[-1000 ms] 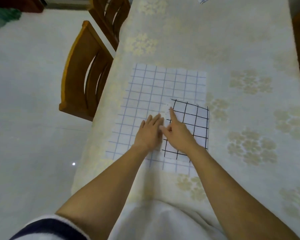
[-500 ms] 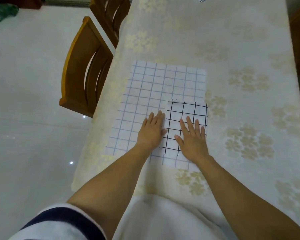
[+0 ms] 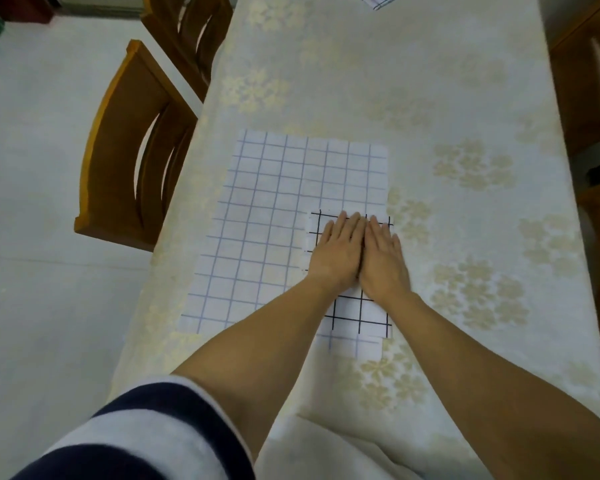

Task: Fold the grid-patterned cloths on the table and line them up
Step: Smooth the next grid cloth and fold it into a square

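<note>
A large white cloth with a pale blue grid (image 3: 278, 216) lies spread flat on the table. On its near right corner rests a smaller folded white cloth with a black grid (image 3: 359, 315). My left hand (image 3: 340, 252) and my right hand (image 3: 383, 258) lie flat, side by side and touching, palms down on the black-grid cloth. Fingers of both hands are straight and hold nothing. The hands and forearms hide the middle of the folded cloth.
The table (image 3: 430, 98) wears a cream floral tablecloth. More grid cloths (image 3: 378, 0) peek in at the far edge. Two wooden chairs (image 3: 132, 140) stand at the left, another chair (image 3: 589, 84) at the right. Pale floor lies to the left.
My left hand slid right from the blue-grid cloth onto the black-grid cloth. Both hands moved forward and now press together flat on it.
</note>
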Demonstrator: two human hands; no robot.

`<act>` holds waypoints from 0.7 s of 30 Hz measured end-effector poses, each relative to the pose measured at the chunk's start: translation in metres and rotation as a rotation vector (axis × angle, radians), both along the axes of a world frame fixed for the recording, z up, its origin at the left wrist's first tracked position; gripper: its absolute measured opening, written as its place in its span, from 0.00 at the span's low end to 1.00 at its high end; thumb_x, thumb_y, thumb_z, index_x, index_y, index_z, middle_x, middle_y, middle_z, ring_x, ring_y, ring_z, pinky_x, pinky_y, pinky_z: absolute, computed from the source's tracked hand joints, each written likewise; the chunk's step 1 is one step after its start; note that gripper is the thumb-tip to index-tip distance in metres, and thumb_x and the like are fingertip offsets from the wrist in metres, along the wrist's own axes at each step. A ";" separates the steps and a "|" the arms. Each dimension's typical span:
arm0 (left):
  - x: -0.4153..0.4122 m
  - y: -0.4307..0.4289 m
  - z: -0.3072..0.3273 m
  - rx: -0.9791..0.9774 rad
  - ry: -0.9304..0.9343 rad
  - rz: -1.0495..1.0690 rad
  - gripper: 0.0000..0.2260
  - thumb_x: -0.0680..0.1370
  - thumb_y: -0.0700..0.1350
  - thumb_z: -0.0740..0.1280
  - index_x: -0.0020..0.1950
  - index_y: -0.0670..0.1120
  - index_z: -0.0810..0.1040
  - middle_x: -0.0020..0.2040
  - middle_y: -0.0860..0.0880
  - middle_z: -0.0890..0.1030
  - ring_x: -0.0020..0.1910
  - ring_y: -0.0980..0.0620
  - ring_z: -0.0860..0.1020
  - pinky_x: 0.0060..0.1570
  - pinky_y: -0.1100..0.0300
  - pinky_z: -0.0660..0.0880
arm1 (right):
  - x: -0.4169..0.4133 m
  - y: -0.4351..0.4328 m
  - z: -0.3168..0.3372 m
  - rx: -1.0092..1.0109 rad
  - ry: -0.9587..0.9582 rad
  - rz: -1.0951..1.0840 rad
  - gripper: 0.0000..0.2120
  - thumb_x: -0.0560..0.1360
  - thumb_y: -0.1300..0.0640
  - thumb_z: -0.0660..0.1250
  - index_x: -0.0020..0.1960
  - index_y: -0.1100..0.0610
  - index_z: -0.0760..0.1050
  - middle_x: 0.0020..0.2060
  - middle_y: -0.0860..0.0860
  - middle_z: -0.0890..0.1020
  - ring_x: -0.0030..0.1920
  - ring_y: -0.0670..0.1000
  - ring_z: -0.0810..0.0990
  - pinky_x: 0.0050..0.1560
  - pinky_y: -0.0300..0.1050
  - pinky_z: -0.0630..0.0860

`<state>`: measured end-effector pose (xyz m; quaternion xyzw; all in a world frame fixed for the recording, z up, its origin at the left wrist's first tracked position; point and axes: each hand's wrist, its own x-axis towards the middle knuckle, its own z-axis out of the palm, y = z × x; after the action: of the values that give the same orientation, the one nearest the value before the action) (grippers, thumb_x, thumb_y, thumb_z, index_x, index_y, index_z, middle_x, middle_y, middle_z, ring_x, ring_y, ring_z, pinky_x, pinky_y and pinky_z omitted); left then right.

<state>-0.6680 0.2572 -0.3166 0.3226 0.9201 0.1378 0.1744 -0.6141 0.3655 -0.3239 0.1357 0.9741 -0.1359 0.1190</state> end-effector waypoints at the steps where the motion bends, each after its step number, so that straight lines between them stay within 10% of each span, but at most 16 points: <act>1: -0.002 0.000 -0.005 -0.051 -0.019 0.004 0.27 0.87 0.48 0.50 0.84 0.46 0.45 0.84 0.49 0.44 0.82 0.46 0.40 0.80 0.47 0.40 | 0.001 0.001 -0.005 0.016 -0.024 0.001 0.31 0.83 0.53 0.50 0.81 0.58 0.40 0.81 0.53 0.42 0.80 0.54 0.39 0.79 0.54 0.42; 11: -0.018 -0.055 -0.020 -0.172 0.098 0.153 0.30 0.82 0.66 0.37 0.81 0.57 0.34 0.82 0.56 0.34 0.80 0.49 0.33 0.79 0.45 0.36 | 0.027 0.044 -0.015 0.178 -0.048 -0.045 0.37 0.80 0.32 0.33 0.80 0.54 0.32 0.79 0.48 0.34 0.79 0.51 0.32 0.78 0.59 0.38; 21: 0.045 -0.026 -0.020 -0.030 0.085 0.050 0.26 0.85 0.54 0.40 0.84 0.50 0.46 0.83 0.52 0.43 0.82 0.48 0.40 0.80 0.45 0.46 | 0.056 -0.034 -0.017 0.107 0.053 -0.111 0.28 0.83 0.51 0.40 0.81 0.59 0.42 0.81 0.54 0.44 0.80 0.54 0.40 0.79 0.58 0.46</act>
<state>-0.6230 0.2307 -0.3364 0.3026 0.9363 0.1146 0.1363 -0.5576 0.3316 -0.3406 0.1922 0.9737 -0.0938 0.0783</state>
